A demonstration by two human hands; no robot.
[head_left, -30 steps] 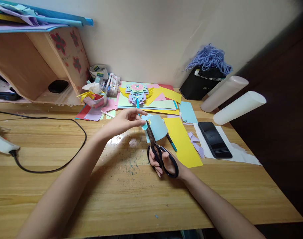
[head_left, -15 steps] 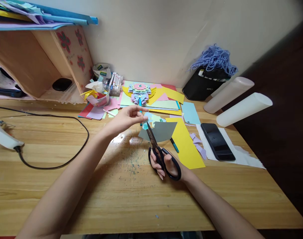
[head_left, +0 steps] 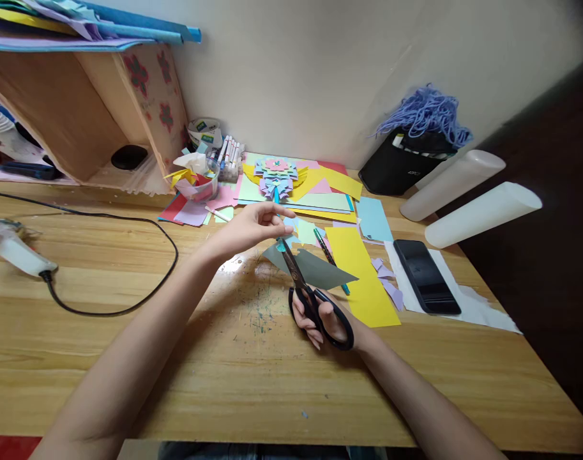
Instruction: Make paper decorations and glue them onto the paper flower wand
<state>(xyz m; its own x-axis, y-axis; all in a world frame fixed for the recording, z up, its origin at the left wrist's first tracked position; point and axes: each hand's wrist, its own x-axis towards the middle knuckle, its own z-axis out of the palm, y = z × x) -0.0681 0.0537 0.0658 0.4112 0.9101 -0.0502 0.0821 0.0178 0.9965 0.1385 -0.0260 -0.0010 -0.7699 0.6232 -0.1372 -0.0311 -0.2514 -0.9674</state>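
Note:
My right hand [head_left: 309, 322] has its fingers through the black handles of a pair of scissors [head_left: 295, 268]. The blades point up and away and look nearly closed. At their tip is a grey-green sheet of paper [head_left: 320, 268] with a small turquoise patch [head_left: 280, 245]. My left hand [head_left: 262, 223] pinches the sheet's far edge by that patch, just beyond the blade tips. The sheet's ragged far edge faces the scrap pile, and its right corner reaches over yellow paper [head_left: 365, 281]. A dark patterned pen [head_left: 324, 246] lies partly under the sheet.
Behind my hands lies a layered paper flower [head_left: 278, 176] on coloured sheets. A phone [head_left: 426, 278] rests on white paper at right, near two white rolls [head_left: 483, 214]. At left are a white glue gun [head_left: 16, 249] and its black cord [head_left: 116, 313]. Markers [head_left: 230, 156] stand behind a scrap tub [head_left: 200, 185].
The grey-green sheet has turned, its right corner swinging down and right, which uncovers more of the pen. Both hands keep nearly the same places, and the whole view has shifted slightly.

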